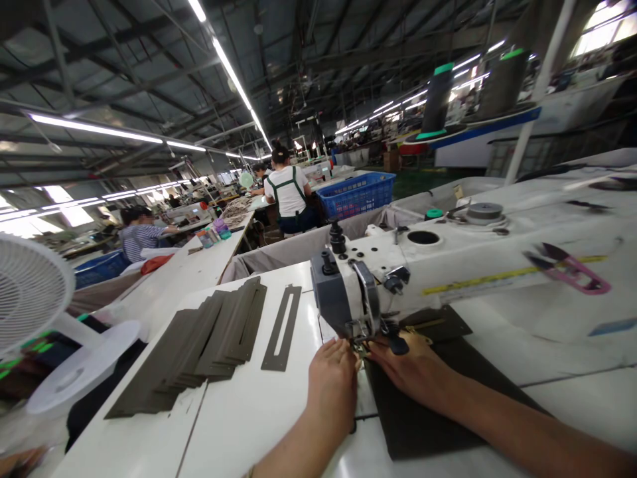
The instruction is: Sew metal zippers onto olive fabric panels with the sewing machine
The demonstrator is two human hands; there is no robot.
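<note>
A white sewing machine (368, 265) with a dark grey head stands in front of me. My left hand (333, 375) is closed at the left of its needle area, fingertips together; what they pinch is hidden. My right hand (415, 368) lies across a dark fabric panel (423, 425), its fingers drawn together on the panel's edge beside the presser foot. The panel extends under my right wrist toward me. Behind that hand, another dark piece (450, 323) shows beneath the machine arm. The needle and exact stitching point are covered by fingers and machine parts.
Left of the machine lie a single slotted dark strip (275, 355) and a fanned stack of dark pieces (199, 345). Pink-handled thread snips (572, 272) rest on the machine arm. A white fan (34, 299) stands left. Beyond are a blue basket (355, 196) and seated co-workers.
</note>
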